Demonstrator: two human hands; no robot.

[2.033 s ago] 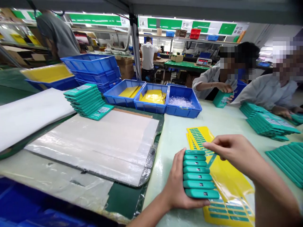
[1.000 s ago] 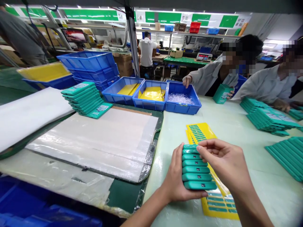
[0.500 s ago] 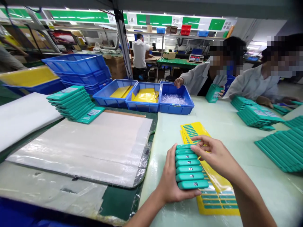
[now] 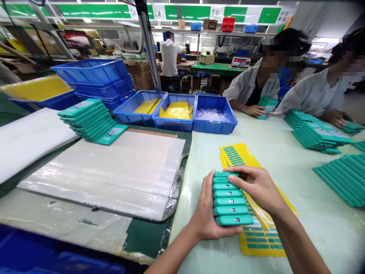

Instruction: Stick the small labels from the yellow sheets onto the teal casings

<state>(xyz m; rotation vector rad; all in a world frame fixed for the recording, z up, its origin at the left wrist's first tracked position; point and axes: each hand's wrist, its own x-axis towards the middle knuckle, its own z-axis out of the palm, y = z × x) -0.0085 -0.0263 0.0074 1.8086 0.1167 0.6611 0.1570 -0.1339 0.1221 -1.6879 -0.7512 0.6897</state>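
My left hand [image 4: 208, 213] grips a row of several teal boxes [image 4: 230, 199] standing on edge, thumb under the nearest one. My right hand [image 4: 256, 185] rests its curled fingers on the far end of that row, pressing at the top boxes. Under and beside the boxes lie yellow sticker sheets [image 4: 258, 232] with rows of teal labels, flat on the pale table [image 4: 285, 152].
A teal box stack [image 4: 91, 121] sits at the left by a plastic-wrapped board [image 4: 114, 171]. Three blue bins [image 4: 173, 123] stand behind. More teal boxes [image 4: 342, 177] lie at the right. Two people in white coats [image 4: 256, 87] work across the table.
My right hand came from the yellow sheet onto the far end of the box row and pressed there. The person opposite drew an arm back from the blue bin.
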